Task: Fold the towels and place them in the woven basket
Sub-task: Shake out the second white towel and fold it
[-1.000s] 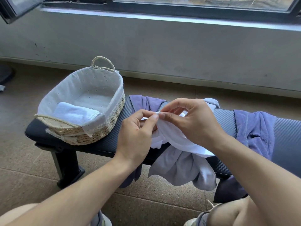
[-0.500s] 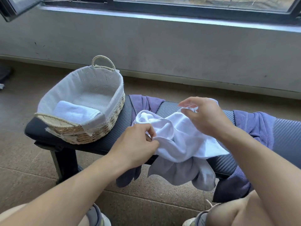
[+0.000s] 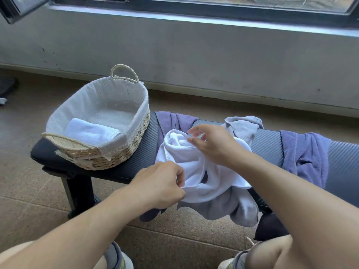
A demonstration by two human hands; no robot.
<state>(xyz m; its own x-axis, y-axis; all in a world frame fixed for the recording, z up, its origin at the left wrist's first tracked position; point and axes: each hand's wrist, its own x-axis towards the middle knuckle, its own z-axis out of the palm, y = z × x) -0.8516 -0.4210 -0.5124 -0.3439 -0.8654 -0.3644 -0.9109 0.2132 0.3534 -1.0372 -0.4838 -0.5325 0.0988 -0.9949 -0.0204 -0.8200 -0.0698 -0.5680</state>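
One towel is done: a folded white towel (image 3: 91, 133) lies inside the woven basket (image 3: 120, 154), at the near-left end against the cloth lining, and the basket stands on the left end of the dark bench (image 3: 147, 136).

The second piece is in hand and far from folded. A crumpled white towel (image 3: 202, 171) sits bunched on the bench in front of the person. The left hand (image 3: 161, 183) pinches its near edge between thumb and curled fingers. The right hand (image 3: 215, 146) rests over the towel's far side with fingers loosely spread — it looks released rather than gripping, though the fingertips are blurred and a light pinch cannot be ruled out.

Much is left. Under the white towel a grey towel (image 3: 233, 208) hangs off the bench's front edge, a purple towel (image 3: 174, 121) is draped behind it, and another purple towel (image 3: 308, 152) lies over the bench to the right — all unfolded. So, by this view, roughly one of five is finished.
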